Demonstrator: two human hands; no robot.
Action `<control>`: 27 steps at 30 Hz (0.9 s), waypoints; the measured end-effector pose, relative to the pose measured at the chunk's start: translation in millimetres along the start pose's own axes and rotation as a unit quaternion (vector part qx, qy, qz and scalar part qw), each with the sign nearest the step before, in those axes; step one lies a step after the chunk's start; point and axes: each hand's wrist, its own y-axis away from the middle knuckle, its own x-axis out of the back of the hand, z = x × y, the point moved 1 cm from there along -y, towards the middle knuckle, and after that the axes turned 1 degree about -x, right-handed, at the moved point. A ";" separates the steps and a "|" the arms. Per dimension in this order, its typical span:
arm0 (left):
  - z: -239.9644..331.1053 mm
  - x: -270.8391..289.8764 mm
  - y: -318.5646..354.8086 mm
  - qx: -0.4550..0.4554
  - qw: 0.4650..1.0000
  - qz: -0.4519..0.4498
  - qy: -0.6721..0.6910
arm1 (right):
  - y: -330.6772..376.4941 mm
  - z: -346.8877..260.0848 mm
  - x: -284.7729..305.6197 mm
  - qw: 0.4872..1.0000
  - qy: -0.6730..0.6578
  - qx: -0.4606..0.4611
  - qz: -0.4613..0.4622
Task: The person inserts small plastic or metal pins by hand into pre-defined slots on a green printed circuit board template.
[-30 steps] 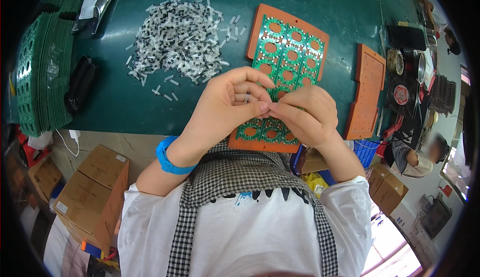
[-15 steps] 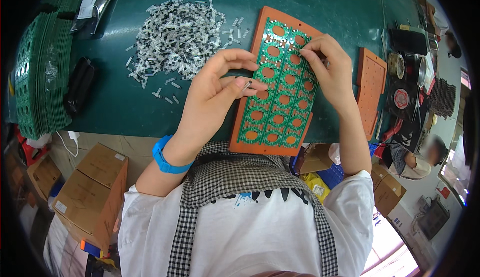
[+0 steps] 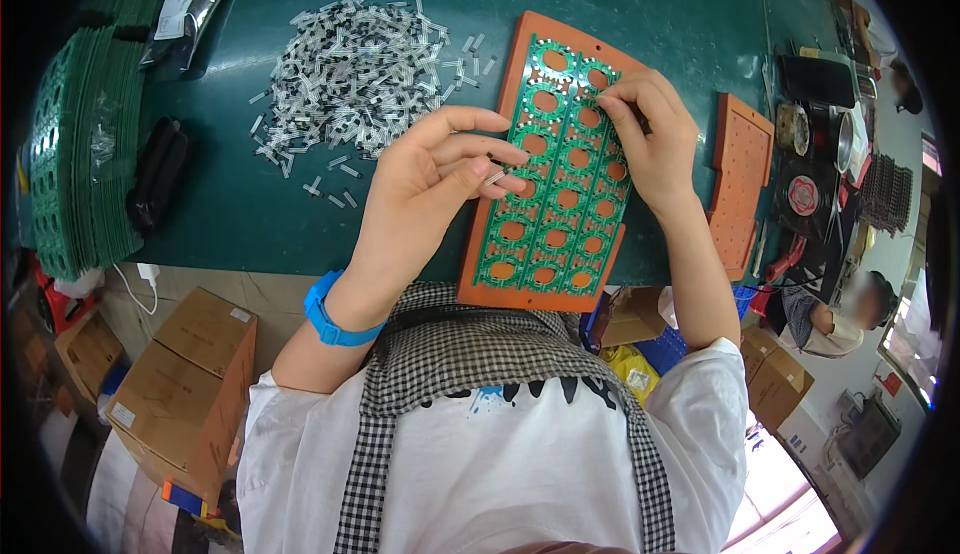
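- The green tabletop (image 3: 250, 214) carries an orange tray (image 3: 520, 289) with a green circuit panel (image 3: 560, 194) lying on it, at the near edge.
- A heap of small white parts (image 3: 350, 74) lies beside the tray.
- The right hand (image 3: 650, 139) is bent over the panel's top, fingers pinched against it.
- The left hand (image 3: 420, 194) hovers palm down, fingers pinching one small white part (image 3: 495, 178).
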 end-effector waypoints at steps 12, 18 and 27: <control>0.5 -0.1 2.5 -0.010 0.999 -0.023 0.020 | 1.6 3.1 -0.3 1.000 0.002 0.009 0.006; 4.4 -6.4 5.5 -0.010 0.999 -0.027 -0.014 | 8.3 0.8 1.0 0.986 0.092 0.136 0.031; 10.0 -20.7 7.1 -0.009 0.994 -0.112 -0.012 | 26.9 -56.2 17.6 0.968 -0.200 -0.119 -0.095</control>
